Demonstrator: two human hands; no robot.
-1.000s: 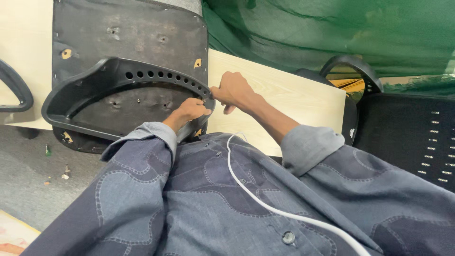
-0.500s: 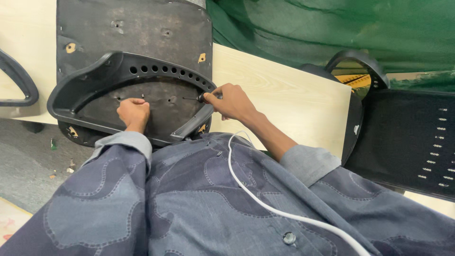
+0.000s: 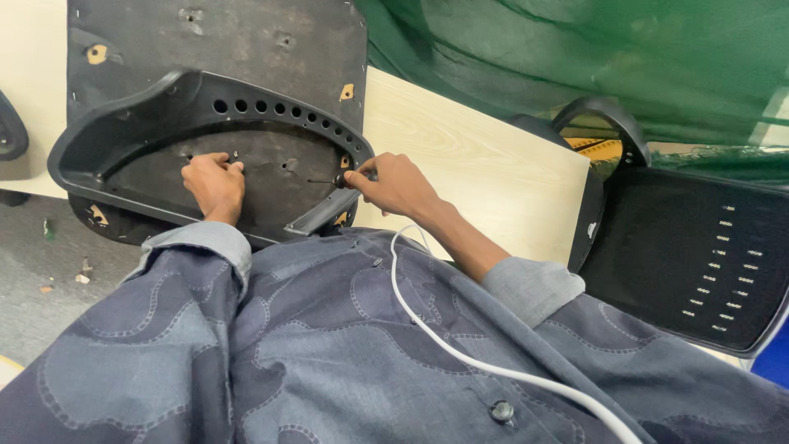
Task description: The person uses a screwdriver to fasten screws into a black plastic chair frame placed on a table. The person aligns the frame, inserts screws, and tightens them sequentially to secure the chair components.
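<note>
A black plastic seat shell (image 3: 99, 131) lies upside down on the dark underside of a chair seat (image 3: 246, 41), on a pale wooden board (image 3: 460, 164). My left hand (image 3: 212, 182) rests inside the shell with its fingers pinched on a small screw (image 3: 235, 154). My right hand (image 3: 394, 182) grips a thin screwdriver (image 3: 329, 180) whose shaft points left into the shell, toward a hole near the middle. A row of round holes runs along the shell's curved rim.
A black mesh chair backrest (image 3: 699, 255) with a curved armrest (image 3: 608, 115) lies at the right. Green cloth (image 3: 575, 57) hangs behind. A white cable (image 3: 460, 353) runs down my grey patterned shirt. Grey floor with small debris (image 3: 57, 271) lies at the left.
My left hand moved from the shell's right rim to its inside left and now pinches a screw. My right hand stayed at the rim, with the screwdriver now pointing into the shell.
</note>
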